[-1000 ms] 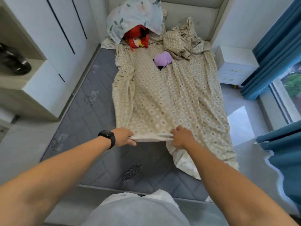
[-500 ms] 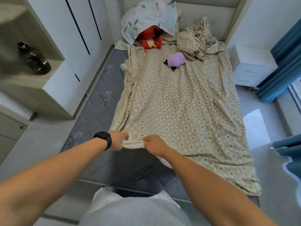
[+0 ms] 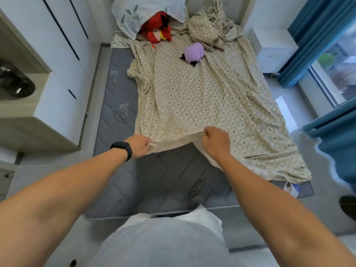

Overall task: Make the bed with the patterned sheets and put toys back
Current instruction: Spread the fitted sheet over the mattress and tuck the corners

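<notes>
Fingers of the left hand (image 3: pixel 139 145) and right hand (image 3: pixel 216 142) curl tight on the near hem of the beige diamond-patterned sheet (image 3: pixel 200 97), which lies rumpled across the grey quilted mattress (image 3: pixel 163 180). Half hidden under a leaf-print pillow (image 3: pixel 148 12) sits a red plush toy (image 3: pixel 158 29); a purple plush toy (image 3: pixel 193 53) lies on the sheet.

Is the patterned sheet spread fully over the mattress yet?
No. The patterned sheet leaves the grey mattress bare along one side and at the foot, and is bunched near the headboard.

No readable text; mattress tag (image 3: pixel 291 189) too blurred to read
</notes>
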### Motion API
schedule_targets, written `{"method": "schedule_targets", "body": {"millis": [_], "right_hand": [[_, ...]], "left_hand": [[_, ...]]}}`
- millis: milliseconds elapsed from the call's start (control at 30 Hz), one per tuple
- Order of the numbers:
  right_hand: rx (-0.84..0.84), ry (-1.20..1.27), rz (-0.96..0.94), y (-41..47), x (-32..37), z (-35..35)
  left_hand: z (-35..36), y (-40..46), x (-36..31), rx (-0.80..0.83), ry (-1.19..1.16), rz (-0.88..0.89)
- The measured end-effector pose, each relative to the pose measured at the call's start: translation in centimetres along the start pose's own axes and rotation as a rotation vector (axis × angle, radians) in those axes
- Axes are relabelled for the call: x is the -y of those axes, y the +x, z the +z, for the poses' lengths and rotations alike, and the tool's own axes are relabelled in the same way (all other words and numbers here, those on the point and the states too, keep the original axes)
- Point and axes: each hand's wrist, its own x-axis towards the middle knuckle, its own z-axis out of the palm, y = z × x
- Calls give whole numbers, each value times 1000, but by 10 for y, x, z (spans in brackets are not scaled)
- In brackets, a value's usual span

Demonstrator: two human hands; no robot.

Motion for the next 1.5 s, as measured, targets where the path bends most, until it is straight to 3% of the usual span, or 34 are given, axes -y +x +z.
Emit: {"method": "schedule_targets", "body": {"millis": [200,300,367,433,533,700,833,967,1033,1133,1300,1500], "right_hand": [[343,-148,-283,-32,68,45],[293,-64,-298,-29,93,60],[348,168,-236,-26,102,63],[425,245,-266,-24,120,64],[403,257,-400,-24,156,56],[238,587,-252,-20,167,37],[173,496,-213,-18,172,29],[98,214,-104,-25,192,53],[115,95,-4,-31,209,75],[169,146,0,-45,246,104],[536,124,108,-76,311,130],[709,-3,134,-102,355,149]], "left_hand": [[-15,-21,-33,-146,-241,176],[-17,-40,-33,-125,-304,217],[-10,-55,-15,-98,-229,156],[1,-67,19,-104,-88,6],[3,-74,63,-208,34,-175],[-13,-81,104,-315,105,-281],[-36,-76,149,-405,110,-258],[-56,-73,205,-446,-141,-181],[-63,-83,233,-368,-226,-86],[-62,-105,270,-201,-268,-15],[-52,-145,321,45,-199,-12],[-7,-197,358,295,-148,-78]]}}
